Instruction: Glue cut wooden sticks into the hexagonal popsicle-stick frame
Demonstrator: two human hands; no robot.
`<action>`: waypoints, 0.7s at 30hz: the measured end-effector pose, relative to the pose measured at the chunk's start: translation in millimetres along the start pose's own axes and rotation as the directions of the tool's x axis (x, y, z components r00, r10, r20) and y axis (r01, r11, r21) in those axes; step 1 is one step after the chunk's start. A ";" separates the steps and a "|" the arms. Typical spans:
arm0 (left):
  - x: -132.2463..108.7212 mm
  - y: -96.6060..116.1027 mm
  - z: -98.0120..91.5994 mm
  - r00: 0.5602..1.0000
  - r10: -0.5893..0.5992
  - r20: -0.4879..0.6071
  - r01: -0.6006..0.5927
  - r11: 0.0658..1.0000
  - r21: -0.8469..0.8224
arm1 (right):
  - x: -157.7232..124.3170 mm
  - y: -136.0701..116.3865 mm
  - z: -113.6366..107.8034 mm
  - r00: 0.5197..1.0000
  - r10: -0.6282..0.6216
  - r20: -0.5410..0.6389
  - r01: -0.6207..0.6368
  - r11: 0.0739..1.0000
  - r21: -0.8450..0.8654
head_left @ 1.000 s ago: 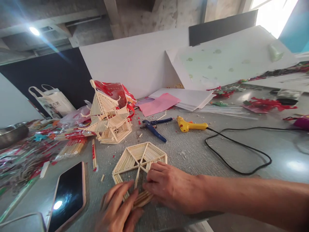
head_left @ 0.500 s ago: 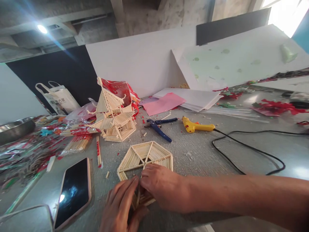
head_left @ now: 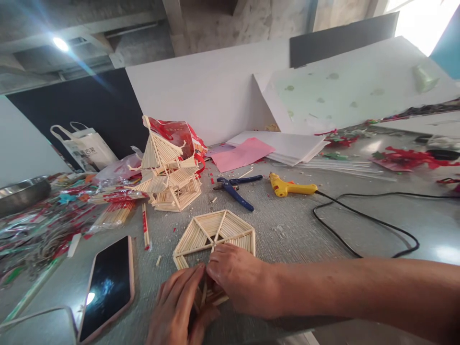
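Observation:
A many-sided flat frame of pale wooden sticks (head_left: 208,223) lies on the table in front of me, its sections partly filled with rows of sticks. My left hand (head_left: 179,304) is at its near left edge, fingers bent together and thumb toward the frame. Over the near right part rests my right hand (head_left: 240,278), with its fingers curled down close to the centre. The fingertips of both hands nearly meet, and whatever they pinch there is hidden. Behind the frame stands a small stick-built tower (head_left: 172,177) with a pointed roof.
Blue cutters (head_left: 235,191) and a yellow glue gun (head_left: 293,187) with a black cord lie beyond the frame. A phone (head_left: 108,287) is at the left, near wrapped sticks (head_left: 115,213). Pink paper (head_left: 242,153) and white boards (head_left: 283,143) lie farther back.
The whole view has shifted slightly, so things sit a little farther left. Both hands keep nearly the same place and pose on the frame.

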State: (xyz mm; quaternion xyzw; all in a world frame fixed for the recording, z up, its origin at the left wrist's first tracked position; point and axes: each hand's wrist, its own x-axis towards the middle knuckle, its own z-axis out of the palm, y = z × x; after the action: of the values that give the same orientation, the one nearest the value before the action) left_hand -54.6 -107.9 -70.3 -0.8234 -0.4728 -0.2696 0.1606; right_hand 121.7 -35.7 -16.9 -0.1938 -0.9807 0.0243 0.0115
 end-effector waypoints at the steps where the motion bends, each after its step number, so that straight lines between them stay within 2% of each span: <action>1: 0.1 0.2 -0.1 1.000 -0.002 -0.001 0.002 1.000 0.001 | 0.1 0.1 0.5 1.000 0.001 0.002 -0.001 1.000 -0.002; 7: 0.5 0.5 -2.6 1.000 0.028 0.013 -0.028 1.000 0.012 | -1.1 0.2 0.7 0.999 -0.006 -0.041 0.005 1.000 -0.013; 13: -0.6 0.8 -1.9 1.000 0.005 0.013 -0.005 1.000 -0.001 | -4.4 1.7 2.4 0.998 -0.032 -0.047 0.033 0.999 0.019; 15: -0.7 2.1 -0.8 1.000 -0.003 0.012 0.003 1.000 -0.006 | -7.7 6.4 -0.8 0.991 -0.054 -0.123 0.061 0.997 0.052; 17: -0.7 3.1 0.5 1.000 -0.006 0.005 0.006 1.000 -0.007 | -12.9 14.0 -9.5 0.967 -0.048 -0.249 0.077 0.991 0.109; 19: -1.0 2.7 1.8 1.000 -0.007 -0.014 0.007 1.000 -0.003 | -20.2 22.6 -22.2 0.929 0.021 -0.371 0.057 0.978 0.199; 21: -2.1 -0.1 2.1 0.999 -0.001 -0.035 0.002 1.000 0.012 | -29.0 30.0 -33.8 0.891 0.125 -0.437 0.010 0.956 0.294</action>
State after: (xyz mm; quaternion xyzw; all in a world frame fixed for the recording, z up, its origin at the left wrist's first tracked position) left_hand -55.0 -108.3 -73.3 -0.8172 -0.4721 -0.2813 0.1738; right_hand 161.0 -17.6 14.9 -0.2196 -0.9307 0.1218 0.2661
